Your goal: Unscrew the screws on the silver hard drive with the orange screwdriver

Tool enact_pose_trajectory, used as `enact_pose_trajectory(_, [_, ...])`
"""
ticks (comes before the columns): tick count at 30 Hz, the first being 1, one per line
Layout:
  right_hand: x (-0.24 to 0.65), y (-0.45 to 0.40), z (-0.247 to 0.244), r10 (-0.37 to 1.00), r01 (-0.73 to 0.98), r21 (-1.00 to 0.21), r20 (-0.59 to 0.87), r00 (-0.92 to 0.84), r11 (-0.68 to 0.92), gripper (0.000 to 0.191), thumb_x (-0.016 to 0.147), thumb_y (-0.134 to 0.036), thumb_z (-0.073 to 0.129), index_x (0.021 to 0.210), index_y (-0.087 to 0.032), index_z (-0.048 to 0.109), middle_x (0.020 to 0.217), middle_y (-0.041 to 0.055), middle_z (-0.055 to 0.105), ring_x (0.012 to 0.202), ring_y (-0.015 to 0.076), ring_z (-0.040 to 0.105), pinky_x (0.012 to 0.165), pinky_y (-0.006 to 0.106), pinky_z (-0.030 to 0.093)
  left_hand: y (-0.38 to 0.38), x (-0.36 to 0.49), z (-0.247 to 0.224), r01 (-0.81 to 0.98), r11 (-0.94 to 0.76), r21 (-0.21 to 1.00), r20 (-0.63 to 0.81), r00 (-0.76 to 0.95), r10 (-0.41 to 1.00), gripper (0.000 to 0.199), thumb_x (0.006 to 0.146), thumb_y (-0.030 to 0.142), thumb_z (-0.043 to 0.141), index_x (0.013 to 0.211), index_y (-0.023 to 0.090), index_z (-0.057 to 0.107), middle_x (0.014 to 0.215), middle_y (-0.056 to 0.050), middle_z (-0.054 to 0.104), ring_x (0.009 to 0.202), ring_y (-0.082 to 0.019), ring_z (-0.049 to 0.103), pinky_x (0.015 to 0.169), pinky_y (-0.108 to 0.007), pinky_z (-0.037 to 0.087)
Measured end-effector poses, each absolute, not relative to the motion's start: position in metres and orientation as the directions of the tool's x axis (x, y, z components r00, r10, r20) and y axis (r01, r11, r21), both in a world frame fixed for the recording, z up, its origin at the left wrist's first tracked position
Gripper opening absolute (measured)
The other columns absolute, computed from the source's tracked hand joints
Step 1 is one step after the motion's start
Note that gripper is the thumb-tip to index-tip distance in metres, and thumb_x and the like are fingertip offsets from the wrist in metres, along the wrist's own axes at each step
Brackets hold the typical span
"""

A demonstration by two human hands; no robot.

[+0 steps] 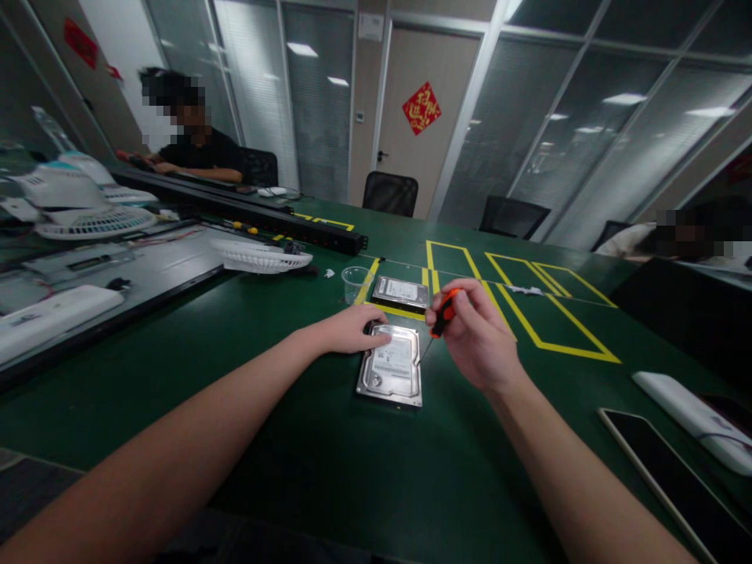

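Observation:
A silver hard drive [392, 366] lies flat on the green table in front of me. My left hand [350, 329] grips its far left corner, thumb on the top cover and fingers bent over the far edge. In my right hand [482, 341] is a screwdriver [444, 315] with an orange and black handle. Its thin shaft slants down to the drive's right edge; whether the tip sits in a screw is too small to tell. Just beyond lies a second hard drive [402, 292], inside yellow tape, with a clear plastic cup [355, 285] left of it.
Fan parts [88, 204], a large flat panel [158, 254] and long black bars [247, 205] crowd the left side. Yellow tape outlines [579, 350] mark the table. A phone [675, 478] and a white device [693, 415] lie at right. Two people sit beyond the table.

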State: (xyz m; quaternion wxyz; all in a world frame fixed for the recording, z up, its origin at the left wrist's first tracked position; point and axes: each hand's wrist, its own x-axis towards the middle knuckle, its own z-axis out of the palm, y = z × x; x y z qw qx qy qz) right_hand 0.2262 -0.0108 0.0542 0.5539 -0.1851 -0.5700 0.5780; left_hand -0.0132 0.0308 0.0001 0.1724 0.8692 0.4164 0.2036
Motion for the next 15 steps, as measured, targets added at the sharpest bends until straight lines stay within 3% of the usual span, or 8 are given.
enact_pose_trajectory(5, [0.2235,-0.0127,0.0531,0.830,-0.452,-0.847,0.451,-0.329,0.281,0.006,0.097,-0.031,0.064,0.102,-0.028,0.067,0.090,0.0004,0.060,0.069,0.0135,0.055,0.062,0.029,0.039,0.0302,-0.0130,0.0008,0.655,-0.586,0.477,0.206,0.565,0.799,0.040,0.094,0.052,0.060,0.115,0.018,0.068,0.115,-0.009,0.071,0.104,-0.024,0.065,0.090,-0.034,0.047])
enact_pose_trajectory(10, [0.2241,-0.0136,0.0552,0.841,-0.469,-0.850,0.424,-0.336,0.241,0.032,0.105,-0.038,0.045,0.109,-0.021,0.072,0.091,0.0060,0.064,0.070,0.0157,0.053,0.067,0.032,0.041,0.0294,-0.0128,0.0026,0.659,-0.580,0.479,0.192,0.566,0.802,0.040,0.094,0.051,0.060,0.115,0.018,0.068,0.116,-0.009,0.070,0.105,-0.025,0.065,0.091,-0.035,0.047])
enact_pose_trajectory(15, [0.2258,-0.0130,0.0541,0.845,-0.470,-0.853,0.412,-0.340,0.227,0.021,0.102,-0.034,0.051,0.102,-0.023,0.069,0.085,0.0039,0.063,0.070,0.0161,0.053,0.065,0.030,0.040,0.0303,-0.0132,0.0014,0.653,-0.590,0.475,0.205,0.570,0.796,0.040,0.094,0.051,0.060,0.115,0.018,0.068,0.116,-0.010,0.070,0.106,-0.025,0.065,0.092,-0.035,0.048])
